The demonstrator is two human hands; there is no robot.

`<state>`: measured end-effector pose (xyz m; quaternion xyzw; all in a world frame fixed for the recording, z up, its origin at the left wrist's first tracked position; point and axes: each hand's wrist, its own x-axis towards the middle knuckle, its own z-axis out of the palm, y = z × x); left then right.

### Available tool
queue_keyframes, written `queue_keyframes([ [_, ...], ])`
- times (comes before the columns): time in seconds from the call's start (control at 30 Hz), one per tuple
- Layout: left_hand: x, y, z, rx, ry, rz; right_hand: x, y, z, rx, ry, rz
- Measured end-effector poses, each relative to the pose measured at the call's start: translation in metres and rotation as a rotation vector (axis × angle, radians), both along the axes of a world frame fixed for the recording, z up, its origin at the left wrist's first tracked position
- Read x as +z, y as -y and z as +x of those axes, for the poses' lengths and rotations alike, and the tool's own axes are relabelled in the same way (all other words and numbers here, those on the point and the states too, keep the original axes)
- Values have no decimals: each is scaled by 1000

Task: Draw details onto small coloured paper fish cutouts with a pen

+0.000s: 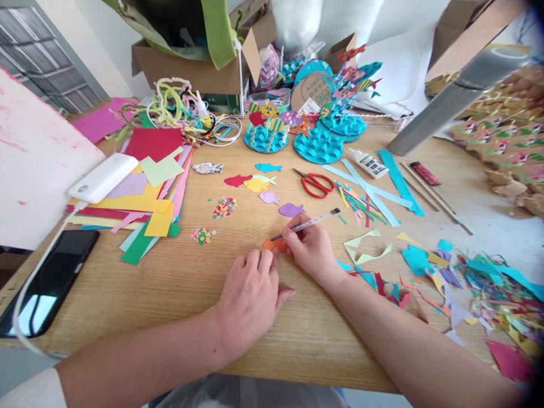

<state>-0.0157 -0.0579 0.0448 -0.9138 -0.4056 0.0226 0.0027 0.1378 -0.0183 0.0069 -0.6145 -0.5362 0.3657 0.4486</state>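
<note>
My right hand (312, 249) grips a thin pen (314, 222), its tip resting on a small orange paper fish (274, 244) on the wooden table (178, 277). My left hand (250, 294) lies flat on the table, fingertips touching the near edge of the orange fish and holding it down. Just beyond lie cut-out paper fish: a purple one (291, 210), a lilac one (269, 197), a yellow one (256, 185), a red one (237, 180) and a blue one (268, 168).
Red scissors (315, 183), a glue bottle (368, 163) and paper strips (374, 192) lie at right. Paper scraps (476, 289) cover the right side. Coloured paper sheets (144, 198), a white power bank (103, 177) and a black phone (49, 280) sit at left. Blue discs (318, 144) stand behind.
</note>
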Motion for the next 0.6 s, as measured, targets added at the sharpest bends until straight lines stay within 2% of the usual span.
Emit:
queue_keyframes([
  [0.2, -6, 0, -1, -34, 8, 55, 0, -1, 0, 11, -15, 3],
  [0.6, -4, 2, 0, 8, -41, -10, 1, 2, 0, -37, 25, 70],
])
